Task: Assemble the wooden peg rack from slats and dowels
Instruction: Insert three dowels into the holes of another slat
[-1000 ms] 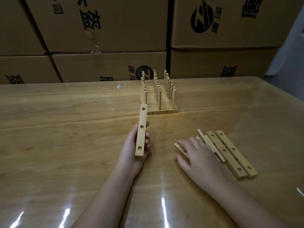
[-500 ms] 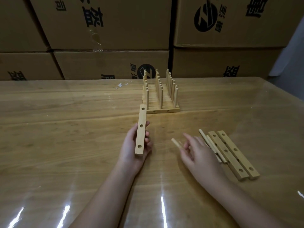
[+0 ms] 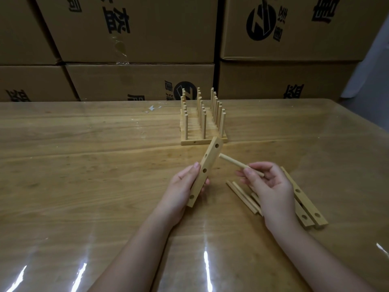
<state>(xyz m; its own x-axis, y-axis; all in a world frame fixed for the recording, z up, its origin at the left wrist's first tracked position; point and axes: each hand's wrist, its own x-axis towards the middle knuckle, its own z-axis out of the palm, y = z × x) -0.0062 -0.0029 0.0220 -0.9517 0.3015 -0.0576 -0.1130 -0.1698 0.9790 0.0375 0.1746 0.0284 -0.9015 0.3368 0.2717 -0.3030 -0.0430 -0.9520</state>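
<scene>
My left hand (image 3: pixel 181 186) grips a wooden slat (image 3: pixel 205 170) with three holes, tilted so its top leans right, above the table. My right hand (image 3: pixel 271 187) pinches a short dowel (image 3: pixel 235 164) whose free end points at the slat's right edge, near its upper hole, just short of touching. Under and beside my right hand lie loose dowels (image 3: pixel 244 197) and two more slats (image 3: pixel 309 211) flat on the table. Further back stands a finished stack of peg slats (image 3: pixel 203 127) with several upright dowels.
The work surface is a wooden table (image 3: pixel 84 175) under a glossy clear sheet. Stacked cardboard boxes (image 3: pixel 134 39) form a wall along the table's far edge. A small scrap of tape (image 3: pixel 153 108) lies near the back.
My right hand has lifted a dowel off the pile and brought it up toward the slat. My left hand has tilted the slat to the right and raised it.
</scene>
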